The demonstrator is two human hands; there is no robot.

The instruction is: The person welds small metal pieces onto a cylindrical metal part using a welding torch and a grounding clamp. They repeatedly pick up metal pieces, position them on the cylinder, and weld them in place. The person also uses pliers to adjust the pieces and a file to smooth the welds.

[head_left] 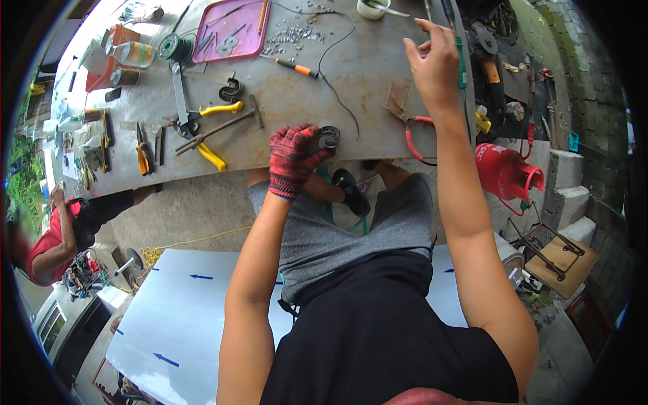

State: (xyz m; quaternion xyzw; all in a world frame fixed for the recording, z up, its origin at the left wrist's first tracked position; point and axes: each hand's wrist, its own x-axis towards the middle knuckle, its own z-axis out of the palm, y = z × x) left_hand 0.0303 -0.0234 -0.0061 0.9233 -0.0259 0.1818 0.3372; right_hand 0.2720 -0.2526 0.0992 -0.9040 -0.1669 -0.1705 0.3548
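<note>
My left hand (292, 156), in a red and black glove, grips a dark curved piece (329, 136) at the bench's (368, 115) near edge. My bare right hand (432, 64) hovers near the far right corner with its fingers apart and empty, close to a green-handled rod-like tool (462, 64) and below a pale cup with a stick (371, 9). Red-handled pliers (412, 138) lie under my right forearm. Left of my glove are a T-handled tool (223, 131), yellow-handled snips (214, 156) and an S-shaped dark piece (231, 89).
A pink tray (243, 50), bottles (135, 54), hand tools, scattered metal bits and a black wire share the bench. A person in red (50, 250) is at the left. A red gas cylinder (499, 172) stands right of the bench. A light sheet with arrows (169, 310) lies behind me.
</note>
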